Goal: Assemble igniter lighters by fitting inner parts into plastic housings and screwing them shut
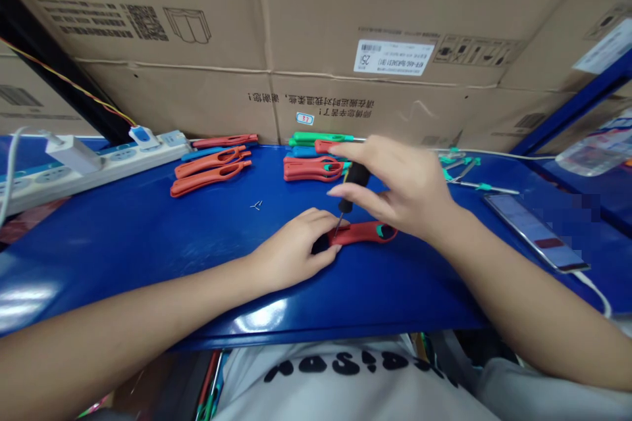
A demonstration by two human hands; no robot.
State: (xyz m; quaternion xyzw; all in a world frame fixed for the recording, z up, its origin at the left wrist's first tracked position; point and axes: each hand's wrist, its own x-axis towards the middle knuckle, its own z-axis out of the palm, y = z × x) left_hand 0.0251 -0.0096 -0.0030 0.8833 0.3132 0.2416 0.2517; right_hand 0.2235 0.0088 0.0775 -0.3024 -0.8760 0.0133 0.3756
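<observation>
On the blue table, my left hand (301,243) pinches one end of a red plastic handle (363,232) between thumb and fingers. The handle lies flat and has a green part showing in the opening at its right end. My right hand (399,184) grips a screwdriver (354,185) with a black handle. Its thin shaft points down, the tip at the red handle beside my left fingertips. Whether a screw sits under the tip is too small to tell. A few small screws (257,205) lie on the table left of my hands.
Several orange-red handle pieces (212,171) lie at the back left. Red, green and blue handles (311,168) are stacked behind my hands. Rods with green ends (464,171), a phone (538,230) and a power strip (118,161) surround the work area. Cardboard boxes (316,33) stand behind.
</observation>
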